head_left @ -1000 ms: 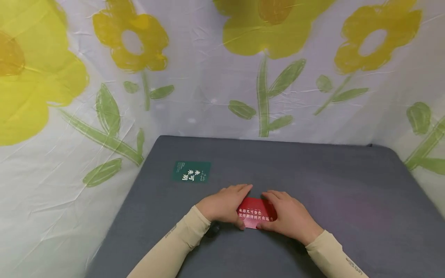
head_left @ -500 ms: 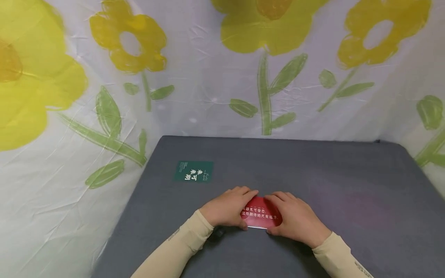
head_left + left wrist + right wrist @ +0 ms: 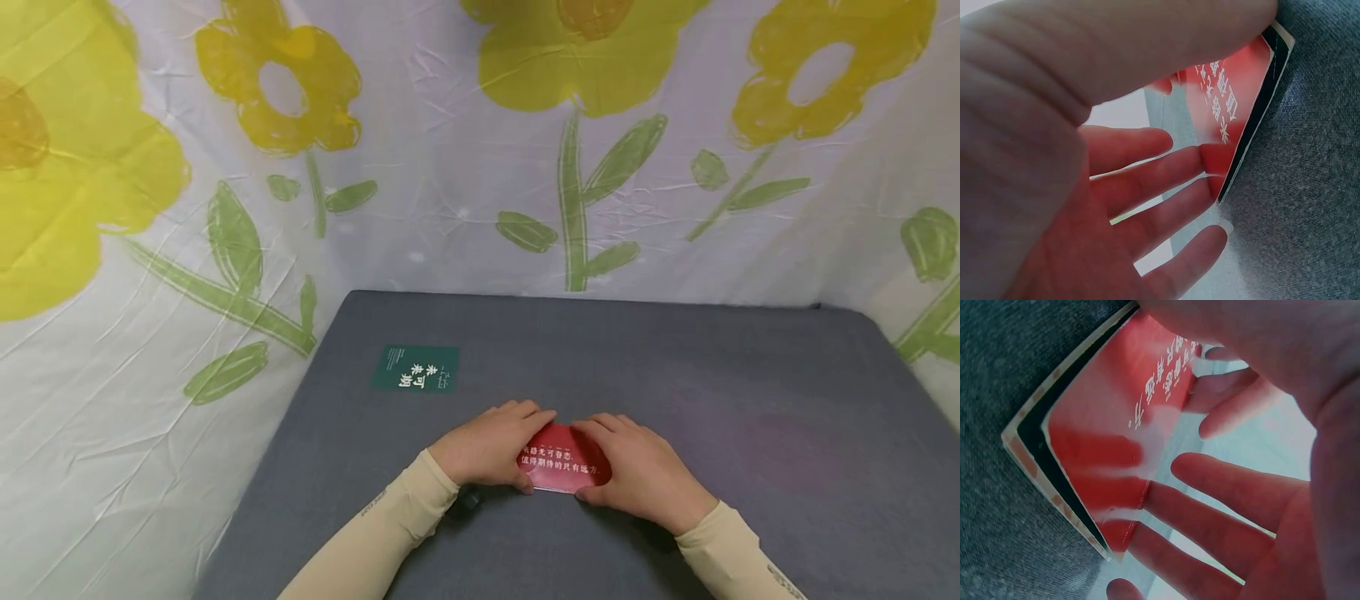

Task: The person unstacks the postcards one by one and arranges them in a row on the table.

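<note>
A red postcard (image 3: pixel 564 460) with white printed characters lies on top of a small stack in the middle of the grey table. Below it, the right wrist view shows a dark card (image 3: pixel 1036 440) and a pale-edged one (image 3: pixel 1029 464), their corners slightly fanned. My left hand (image 3: pixel 491 446) holds the stack's left end, thumb at the near edge and fingertips along the far edge. At the right end my right hand (image 3: pixel 641 471) grips it the same way. The palms hide both ends of the red card in the head view.
A green postcard (image 3: pixel 417 369) with white characters lies flat, farther back and to the left. The grey table (image 3: pixel 675 358) meets a white sheet (image 3: pixel 420 225) printed with yellow flowers along its back edge. A small dark object (image 3: pixel 465 502) shows under the left wrist.
Both hands and the red card have shifted slightly right in the head view, which itself moved a little. The fingertips at the far edge are closer together, the thumbs wider apart.
</note>
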A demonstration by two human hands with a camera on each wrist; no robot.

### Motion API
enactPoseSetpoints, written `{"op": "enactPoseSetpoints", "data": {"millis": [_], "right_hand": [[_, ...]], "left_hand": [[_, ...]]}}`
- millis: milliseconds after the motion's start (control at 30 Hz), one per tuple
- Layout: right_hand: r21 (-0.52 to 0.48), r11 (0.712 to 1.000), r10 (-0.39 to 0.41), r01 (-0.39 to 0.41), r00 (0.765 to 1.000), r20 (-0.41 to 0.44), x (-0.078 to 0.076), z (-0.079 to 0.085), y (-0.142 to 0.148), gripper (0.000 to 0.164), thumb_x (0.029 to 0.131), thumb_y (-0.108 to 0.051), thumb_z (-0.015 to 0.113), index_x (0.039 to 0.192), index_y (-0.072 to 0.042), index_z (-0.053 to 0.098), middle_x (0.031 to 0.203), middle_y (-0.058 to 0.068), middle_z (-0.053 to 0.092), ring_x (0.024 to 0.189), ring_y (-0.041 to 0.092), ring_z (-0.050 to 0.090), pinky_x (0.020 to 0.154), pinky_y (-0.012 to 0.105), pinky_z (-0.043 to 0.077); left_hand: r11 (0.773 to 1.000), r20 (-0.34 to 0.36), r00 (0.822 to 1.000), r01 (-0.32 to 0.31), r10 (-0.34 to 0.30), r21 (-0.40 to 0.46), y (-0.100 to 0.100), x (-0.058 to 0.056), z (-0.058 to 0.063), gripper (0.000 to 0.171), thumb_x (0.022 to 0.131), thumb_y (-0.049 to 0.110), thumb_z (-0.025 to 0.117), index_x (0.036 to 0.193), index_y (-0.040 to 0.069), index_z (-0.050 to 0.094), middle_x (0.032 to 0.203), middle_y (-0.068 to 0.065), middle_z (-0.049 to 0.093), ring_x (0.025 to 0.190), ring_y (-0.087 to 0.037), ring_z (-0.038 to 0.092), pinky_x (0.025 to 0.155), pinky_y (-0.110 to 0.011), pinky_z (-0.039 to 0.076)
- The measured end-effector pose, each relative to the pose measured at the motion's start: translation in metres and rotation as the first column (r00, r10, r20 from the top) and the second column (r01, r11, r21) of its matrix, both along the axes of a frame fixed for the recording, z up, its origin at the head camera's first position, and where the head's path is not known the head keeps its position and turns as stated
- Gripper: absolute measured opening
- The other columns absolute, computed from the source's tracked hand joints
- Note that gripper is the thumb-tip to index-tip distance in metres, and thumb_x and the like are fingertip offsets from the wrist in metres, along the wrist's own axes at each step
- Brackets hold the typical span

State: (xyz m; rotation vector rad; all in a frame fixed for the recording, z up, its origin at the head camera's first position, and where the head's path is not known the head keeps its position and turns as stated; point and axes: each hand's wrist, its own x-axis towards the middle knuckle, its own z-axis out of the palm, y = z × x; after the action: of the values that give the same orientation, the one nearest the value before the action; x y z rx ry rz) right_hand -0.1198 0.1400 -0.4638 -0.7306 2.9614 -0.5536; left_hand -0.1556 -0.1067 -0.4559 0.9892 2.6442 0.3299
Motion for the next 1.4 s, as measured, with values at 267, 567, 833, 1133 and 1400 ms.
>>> {"op": "enactPoseSetpoints", "data": {"millis": [267, 567, 833, 1133, 1400], "right_hand": [[-0.004, 1.000, 0.019, -0.019, 1.000, 0.022, -0.004, 0.004, -0.002, 0.081, 0.069, -0.042, 0.100, 0.138, -0.015, 0.070, 0.133, 0.004, 0.073, 0.120, 0.028, 0.070, 0.097, 0.055, 0.061], [-0.014, 0.999, 0.036, -0.037, 0.999, -0.040, -0.010, 0.004, -0.004, 0.079, 0.070, -0.042, 0.100, 0.138, -0.013, 0.071, 0.134, 0.006, 0.073, 0.121, 0.030, 0.070, 0.100, 0.056, 0.061], [-0.015, 0.999, 0.028, -0.029, 0.999, -0.042, -0.016, 0.005, -0.009, 0.078, 0.071, -0.040, 0.100, 0.138, -0.012, 0.071, 0.134, 0.006, 0.073, 0.121, 0.030, 0.069, 0.099, 0.054, 0.062], [-0.018, 0.998, 0.058, -0.059, 0.998, -0.035, -0.042, 0.007, -0.035, 0.080, 0.072, -0.042, 0.098, 0.140, -0.012, 0.070, 0.137, 0.008, 0.071, 0.125, 0.031, 0.066, 0.102, 0.056, 0.061], [-0.009, 0.997, 0.079, -0.079, 0.997, -0.025, -0.075, 0.007, -0.057, 0.081, 0.076, -0.044, 0.097, 0.144, -0.011, 0.067, 0.141, 0.009, 0.069, 0.128, 0.032, 0.064, 0.104, 0.055, 0.060]], "left_hand": [[1.000, 0.017, 1.000, -0.020, 0.020, -0.005, -0.004, 0.001, 0.004, 0.099, 0.080, 0.039, 0.096, 0.162, 0.014, 0.048, 0.155, 0.000, 0.059, 0.140, -0.019, 0.056, 0.120, -0.038, 0.048], [0.999, -0.001, 0.999, -0.047, 0.047, 0.021, -0.012, -0.002, 0.007, 0.098, 0.080, 0.038, 0.095, 0.163, 0.016, 0.047, 0.155, -0.001, 0.059, 0.140, -0.020, 0.056, 0.122, -0.040, 0.046], [0.998, 0.002, 0.999, -0.046, 0.046, 0.048, -0.017, -0.010, 0.005, 0.098, 0.082, 0.038, 0.094, 0.164, 0.016, 0.046, 0.157, -0.002, 0.057, 0.143, -0.022, 0.053, 0.122, -0.042, 0.044], [0.984, 0.054, 0.987, -0.153, 0.148, 0.092, -0.043, -0.027, 0.010, 0.100, 0.080, 0.030, 0.095, 0.165, 0.016, 0.045, 0.161, -0.004, 0.053, 0.148, -0.025, 0.049, 0.128, -0.050, 0.039], [0.977, 0.077, 0.980, -0.189, 0.182, 0.102, -0.066, -0.055, 0.010, 0.098, 0.081, 0.029, 0.095, 0.165, 0.015, 0.046, 0.163, -0.007, 0.051, 0.149, -0.027, 0.047, 0.124, -0.050, 0.042]]}}
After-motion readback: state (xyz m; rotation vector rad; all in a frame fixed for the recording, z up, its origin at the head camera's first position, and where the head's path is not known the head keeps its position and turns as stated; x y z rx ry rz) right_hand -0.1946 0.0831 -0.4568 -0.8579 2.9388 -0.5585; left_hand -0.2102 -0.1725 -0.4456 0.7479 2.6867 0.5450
